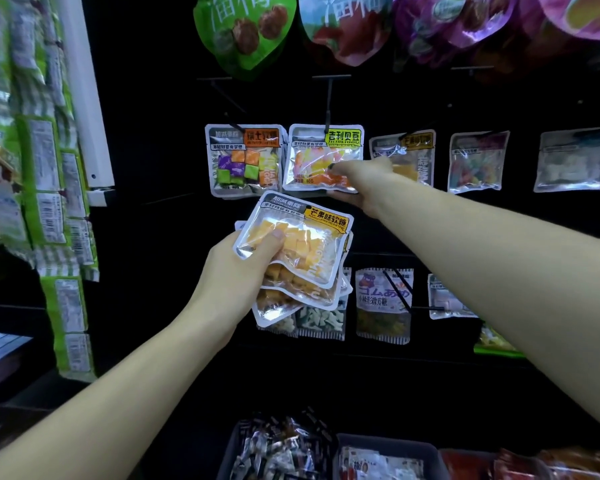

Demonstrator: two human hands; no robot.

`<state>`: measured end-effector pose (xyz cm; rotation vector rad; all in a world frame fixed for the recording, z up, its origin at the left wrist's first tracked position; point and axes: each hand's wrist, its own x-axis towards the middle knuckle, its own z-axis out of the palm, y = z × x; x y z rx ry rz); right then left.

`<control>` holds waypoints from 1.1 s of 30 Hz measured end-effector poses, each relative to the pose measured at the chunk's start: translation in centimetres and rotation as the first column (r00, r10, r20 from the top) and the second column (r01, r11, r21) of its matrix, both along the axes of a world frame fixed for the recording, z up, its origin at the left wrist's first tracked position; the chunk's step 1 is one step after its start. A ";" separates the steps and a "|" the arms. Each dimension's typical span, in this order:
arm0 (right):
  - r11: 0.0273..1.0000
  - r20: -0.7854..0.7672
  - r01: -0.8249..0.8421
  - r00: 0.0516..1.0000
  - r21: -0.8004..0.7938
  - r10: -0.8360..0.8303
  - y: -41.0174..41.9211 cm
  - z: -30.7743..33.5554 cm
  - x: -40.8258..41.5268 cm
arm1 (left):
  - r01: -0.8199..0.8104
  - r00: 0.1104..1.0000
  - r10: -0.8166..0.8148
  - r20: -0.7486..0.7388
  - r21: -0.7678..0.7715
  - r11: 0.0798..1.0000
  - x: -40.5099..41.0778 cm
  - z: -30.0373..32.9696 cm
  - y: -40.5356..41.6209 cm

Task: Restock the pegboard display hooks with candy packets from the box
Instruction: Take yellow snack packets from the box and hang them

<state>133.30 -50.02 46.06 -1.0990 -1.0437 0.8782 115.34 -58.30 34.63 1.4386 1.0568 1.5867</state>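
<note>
Two dark bins sit at the bottom edge, closest of all: the left bin [231, 455] is heaped with small crinkly wrapped sweets, and the right bin [388, 441] holds flat printed packets whose print is too blurred to read. Just right of them lie red-orange bags [551, 464].

Above the bins, the left hand [238, 268] grips a fanned stack of packets [291, 258], thumb pressed on the clear window of the top one. Orange-yellow cubes show through it, and its yellow label reads 芒果味软糖.

Further in, the right hand [364, 185] reaches to the black pegboard [153, 150] and pinches the lower right corner of a hanging packet [323, 157], thumb on its face and fingers underneath. That packet hangs on a hook [329, 102] and carries a yellow-green label reading 吉利贝豆 over mixed pale sweets. Touching its left side hangs a packet of coloured squares [245, 159] with an orange label too blurred to read. To the right, partly behind the hand, is another orange-cube packet [413, 157], then more clear packets along the row.

Overhead hang large green [243, 29] and red [343, 26] bags with big white characters.
</note>
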 end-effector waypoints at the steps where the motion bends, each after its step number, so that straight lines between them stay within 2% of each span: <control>1: 1.000 0.022 0.015 1.000 -0.011 -0.015 0.1 -0.1 -0.1 | 0.002 1.000 -0.002 0.000 -0.001 1.000 0.0 0.0 0.1; 5: 0.995 0.118 0.068 0.991 -0.079 -0.058 -0.1 -0.6 0.0 | 0.009 1.000 -0.009 0.002 -0.012 1.000 0.3 -0.2 0.3; 9: 0.986 0.369 0.145 0.924 -0.087 -0.103 -1.0 -1.7 1.4 | 0.022 1.000 -0.022 -0.006 -0.005 1.000 1.0 -0.1 0.0; 12: 0.982 0.447 0.152 0.890 -0.113 -0.086 -2.0 -2.8 2.8 | 0.020 1.000 -0.020 -0.016 0.004 1.000 1.9 0.0 -0.2; 15: 0.984 0.423 0.047 0.906 -0.171 0.030 -4.1 -3.9 4.7 | 0.032 0.999 -0.031 -0.024 0.012 0.999 3.0 0.2 -0.5; 17: 0.976 0.375 -0.087 0.913 -0.201 0.159 -6.1 -4.7 5.9 | 0.041 0.999 -0.041 -0.023 0.015 0.999 4.0 0.5 -0.9; 20: 0.924 0.337 -0.305 0.866 -0.230 0.370 -9.3 -5.6 7.3 | 0.061 0.998 -0.061 -0.026 0.008 0.998 5.6 0.7 -1.5; 22: 0.900 0.341 -0.376 0.835 -0.220 0.432 -10.4 -6.1 8.2 | 0.082 0.996 -0.082 -0.036 0.004 0.997 6.8 0.8 -1.9; 27: 0.923 0.328 -0.353 0.863 -0.154 0.384 -11.0 -6.5 11.0 | 0.114 0.990 -0.110 -0.085 0.036 0.993 9.1 1.2 -2.7; 30: 0.951 0.239 -0.297 0.921 -0.084 0.308 -11.0 -6.7 12.7 | 0.086 0.983 -0.076 -0.166 0.056 0.995 10.0 1.5 -2.7; 33: 0.967 0.142 -0.254 0.957 -0.010 0.253 -10.5 -6.6 14.8 | 0.125 0.975 -0.120 -0.185 0.017 0.992 10.7 1.3 -2.7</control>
